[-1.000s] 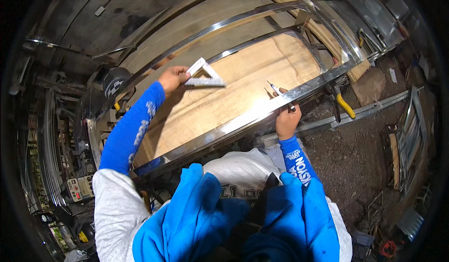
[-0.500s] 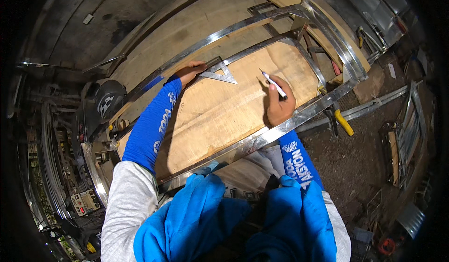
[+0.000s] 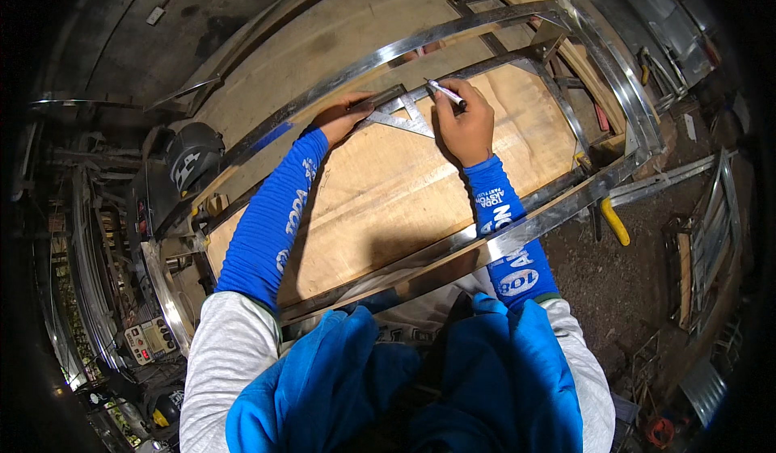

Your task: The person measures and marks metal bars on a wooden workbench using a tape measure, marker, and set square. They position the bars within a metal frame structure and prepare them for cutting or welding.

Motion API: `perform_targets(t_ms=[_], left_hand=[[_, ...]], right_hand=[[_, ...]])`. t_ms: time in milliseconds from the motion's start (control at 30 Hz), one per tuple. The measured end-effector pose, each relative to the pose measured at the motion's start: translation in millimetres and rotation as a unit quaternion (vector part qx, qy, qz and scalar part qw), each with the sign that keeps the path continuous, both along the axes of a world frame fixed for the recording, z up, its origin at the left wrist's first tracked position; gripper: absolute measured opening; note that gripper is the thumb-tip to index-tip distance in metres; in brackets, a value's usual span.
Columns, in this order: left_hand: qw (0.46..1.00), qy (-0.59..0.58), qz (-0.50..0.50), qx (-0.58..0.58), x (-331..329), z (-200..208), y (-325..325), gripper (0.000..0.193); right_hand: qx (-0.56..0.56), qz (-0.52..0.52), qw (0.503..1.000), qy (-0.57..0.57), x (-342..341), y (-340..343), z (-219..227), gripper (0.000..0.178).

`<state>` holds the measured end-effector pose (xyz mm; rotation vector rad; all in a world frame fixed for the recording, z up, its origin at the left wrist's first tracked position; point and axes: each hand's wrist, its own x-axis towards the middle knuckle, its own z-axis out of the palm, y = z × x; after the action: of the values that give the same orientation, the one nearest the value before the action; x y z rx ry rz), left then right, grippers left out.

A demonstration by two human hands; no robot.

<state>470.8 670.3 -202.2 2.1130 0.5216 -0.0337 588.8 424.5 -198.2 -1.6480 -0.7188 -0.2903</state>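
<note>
A plywood panel (image 3: 380, 202) lies inside a metal frame in front of me. My left hand (image 3: 343, 119) is closed at the far rail, its fingers around the dark edge piece of a triangular metal square (image 3: 410, 119). The flat, silvery part of the square rests over the rail and the plywood. Between thumb and fingers of my right hand (image 3: 469, 130) is a slim white marker (image 3: 447, 92). Its dark tip points toward the far rail, just right of the square; whether it touches the metal I cannot tell.
A shiny outer metal frame (image 3: 380, 55) surrounds the panel. A yellow-handled clamp (image 3: 614, 222) hangs at the right near corner. Left stand a dark welding helmet (image 3: 194, 158) and a machine with a control panel (image 3: 151, 340). Metal lengths (image 3: 703, 227) lie on the ground at right.
My right hand has moved the marker up and left from above the plywood to the far rail beside the square. My left hand still holds the square.
</note>
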Motion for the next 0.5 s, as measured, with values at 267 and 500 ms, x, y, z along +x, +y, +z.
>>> perform_targets(t_ms=[267, 500], left_hand=[[1.000, -0.001, 0.007, 0.007, 0, 21, -15, 0.040], [1.000, 0.001, 0.017, -0.021, 3, 23, -18, 0.038]], right_hand=[[-0.008, -0.002, 1.000, -0.004, -1, -4, 1, 0.022], [-0.011, 0.001, 1.000, -0.013, -1, -3, 0, 0.021]])
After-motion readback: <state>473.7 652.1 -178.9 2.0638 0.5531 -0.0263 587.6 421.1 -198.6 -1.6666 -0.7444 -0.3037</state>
